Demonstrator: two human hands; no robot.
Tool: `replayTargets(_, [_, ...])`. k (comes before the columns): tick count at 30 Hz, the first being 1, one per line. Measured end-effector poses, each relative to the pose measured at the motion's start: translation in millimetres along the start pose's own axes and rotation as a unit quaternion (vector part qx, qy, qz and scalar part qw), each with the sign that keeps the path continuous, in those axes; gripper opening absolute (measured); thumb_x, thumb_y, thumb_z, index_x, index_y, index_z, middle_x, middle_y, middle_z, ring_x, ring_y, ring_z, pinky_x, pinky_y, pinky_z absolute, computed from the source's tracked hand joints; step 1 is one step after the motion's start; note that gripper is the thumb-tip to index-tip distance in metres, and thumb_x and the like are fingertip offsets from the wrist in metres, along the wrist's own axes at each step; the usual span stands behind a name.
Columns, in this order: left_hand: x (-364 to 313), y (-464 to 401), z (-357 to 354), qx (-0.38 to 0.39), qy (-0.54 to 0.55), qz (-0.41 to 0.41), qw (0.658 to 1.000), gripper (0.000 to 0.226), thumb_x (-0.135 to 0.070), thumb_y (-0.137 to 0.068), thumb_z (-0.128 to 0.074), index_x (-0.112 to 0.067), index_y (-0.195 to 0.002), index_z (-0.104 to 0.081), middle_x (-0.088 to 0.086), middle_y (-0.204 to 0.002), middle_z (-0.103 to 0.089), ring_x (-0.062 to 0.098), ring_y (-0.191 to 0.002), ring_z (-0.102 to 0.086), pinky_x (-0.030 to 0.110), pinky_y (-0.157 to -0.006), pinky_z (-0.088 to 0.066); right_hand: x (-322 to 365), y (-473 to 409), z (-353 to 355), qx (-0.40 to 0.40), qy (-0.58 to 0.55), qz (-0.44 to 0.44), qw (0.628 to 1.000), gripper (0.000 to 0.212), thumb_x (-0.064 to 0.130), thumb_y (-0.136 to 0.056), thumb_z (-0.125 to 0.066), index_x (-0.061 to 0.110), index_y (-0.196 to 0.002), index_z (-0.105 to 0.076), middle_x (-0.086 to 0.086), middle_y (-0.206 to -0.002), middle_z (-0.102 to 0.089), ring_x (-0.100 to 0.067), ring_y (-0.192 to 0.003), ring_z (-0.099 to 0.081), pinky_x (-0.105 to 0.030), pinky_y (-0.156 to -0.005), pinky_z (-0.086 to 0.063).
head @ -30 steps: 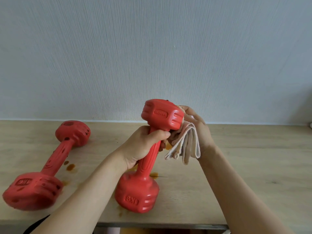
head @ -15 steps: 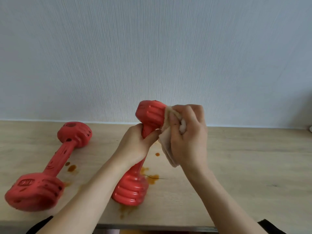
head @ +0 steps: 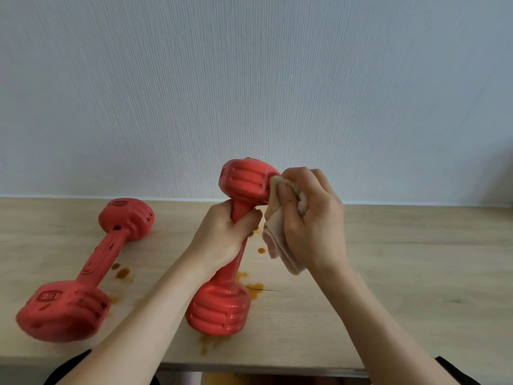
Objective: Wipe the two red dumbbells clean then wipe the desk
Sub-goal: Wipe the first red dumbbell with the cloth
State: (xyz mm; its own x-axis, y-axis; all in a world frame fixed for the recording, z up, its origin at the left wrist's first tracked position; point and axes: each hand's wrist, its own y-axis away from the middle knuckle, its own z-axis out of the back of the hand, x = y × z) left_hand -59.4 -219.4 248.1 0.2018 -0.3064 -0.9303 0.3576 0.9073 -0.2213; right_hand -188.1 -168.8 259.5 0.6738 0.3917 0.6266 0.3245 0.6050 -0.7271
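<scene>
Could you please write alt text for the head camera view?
A left hand holds a red dumbbell upright on a stained wooden desk while the right hand presses a cloth against its top head. A second dumbbell lies left.

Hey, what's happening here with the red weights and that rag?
A person is cleaning. Their left hand grips the handle of one red dumbbell, propped on end on the desk. Their right hand presses a crumpled cloth against its top end. The other dumbbell lies on its side to the left, untouched. Orange-brown stains still dot the desk.
</scene>
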Motion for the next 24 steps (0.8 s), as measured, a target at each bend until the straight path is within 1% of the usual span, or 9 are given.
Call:
replayTargets(5, [-2.7,2.6,-1.9,0.014,0.022,-0.012,1.0,0.036,-0.026,-0.074,-0.056,0.011,-0.078,-0.053,0.013,-0.064,-0.049,0.019,-0.061,-0.048,0.036,-0.058,-0.041,-15.7,-2.8,4.0,0.055,-0.037,-0.116,0.991,0.015,0.014,-0.094,-0.052,0.025,-0.085,-0.056,-0.003,-0.083,-0.063,-0.01,-0.077,-0.06,-0.024,-0.069,-0.046])
replayTargets(8, [-2.6,2.8,-1.9,-0.015,0.01,-0.001,1.0,0.029,-0.023,-0.081,-0.06,0.004,-0.072,-0.056,0.006,-0.059,-0.051,0.014,-0.057,-0.05,0.033,-0.057,-0.04,-1.0,-1.7,2.0,0.026,0.001,-0.045,0.999,0.011,0.019,-0.092,-0.049,0.018,-0.085,-0.058,0.0,-0.086,-0.057,-0.008,-0.072,-0.054,-0.018,-0.063,-0.042])
replayTargets(11, [-4.9,2.5,-5.1,-0.039,-0.03,0.006,0.999,0.031,-0.03,-0.085,-0.061,-0.01,-0.062,-0.054,-0.003,-0.051,-0.049,0.007,-0.047,-0.043,0.026,-0.05,-0.035,19.1,0.9,-1.7,0.023,0.062,0.054,0.996,0.018,0.029,-0.089,-0.042,0.015,-0.085,-0.054,-0.001,-0.087,-0.051,-0.02,-0.068,-0.053,-0.034,-0.055,-0.044])
replayTargets(13, [-4.0,2.5,-5.7,-0.035,-0.026,0.004,0.999,0.036,-0.038,-0.081,-0.06,-0.008,-0.063,-0.053,-0.002,-0.051,-0.049,0.01,-0.048,-0.044,0.029,-0.051,-0.037,19.2,1.5,-1.2,0.049,0.053,0.044,0.996,0.019,0.031,-0.09,-0.039,0.017,-0.088,-0.052,0.001,-0.09,-0.048,-0.019,-0.071,-0.053,-0.036,-0.055,-0.045])
replayTargets(16, [-2.9,3.1,-4.9,-0.022,-0.001,-0.003,1.0,0.032,-0.03,-0.075,-0.056,0.001,-0.07,-0.053,0.005,-0.056,-0.049,0.017,-0.054,-0.047,0.044,-0.056,-0.045,0.6,2.3,1.8,0.085,-0.005,-0.027,0.996,0.016,0.027,-0.093,-0.04,0.018,-0.092,-0.053,0.001,-0.09,-0.047,-0.009,-0.071,-0.05,-0.022,-0.064,-0.043])
replayTargets(17, [-3.1,3.2,-4.6,-0.022,0.003,-0.003,1.0,0.031,-0.027,-0.075,-0.057,0.003,-0.07,-0.052,0.008,-0.058,-0.048,0.017,-0.055,-0.046,0.044,-0.056,-0.044,-4.9,2.4,3.1,0.09,-0.01,-0.045,0.995,0.015,0.026,-0.092,-0.039,0.019,-0.091,-0.052,0.001,-0.089,-0.048,-0.008,-0.072,-0.05,-0.018,-0.064,-0.041])
replayTargets(20, [-2.8,3.6,-3.6,-0.024,0.011,-0.004,1.0,0.029,-0.024,-0.077,-0.058,0.004,-0.069,-0.052,0.008,-0.058,-0.048,0.016,-0.055,-0.046,0.034,-0.057,-0.038,-6.1,3.2,1.9,0.085,-0.001,-0.046,0.995,0.017,0.025,-0.091,-0.04,0.015,-0.088,-0.053,0.001,-0.089,-0.049,-0.009,-0.071,-0.05,-0.024,-0.065,-0.042])
replayTargets(22, [-3.5,3.2,-2.8,-0.035,-0.002,-0.003,0.999,0.029,-0.025,-0.081,-0.06,-0.003,-0.063,-0.053,-0.002,-0.051,-0.05,0.01,-0.05,-0.045,0.026,-0.053,-0.037,4.7,3.4,0.3,0.073,0.013,0.0,0.997,0.02,0.025,-0.092,-0.041,0.011,-0.089,-0.055,0.0,-0.089,-0.048,-0.015,-0.069,-0.051,-0.032,-0.062,-0.043])
replayTargets(24, [-3.7,3.4,-4.2,-0.036,-0.012,0.004,0.999,0.03,-0.022,-0.087,-0.061,-0.013,-0.059,-0.052,-0.01,-0.044,-0.049,0.003,-0.044,-0.043,0.019,-0.047,-0.034,11.6,2.4,-0.2,0.066,0.019,0.041,0.997,0.019,0.023,-0.091,-0.043,0.008,-0.09,-0.055,-0.002,-0.089,-0.048,-0.017,-0.068,-0.051,-0.032,-0.06,-0.042])
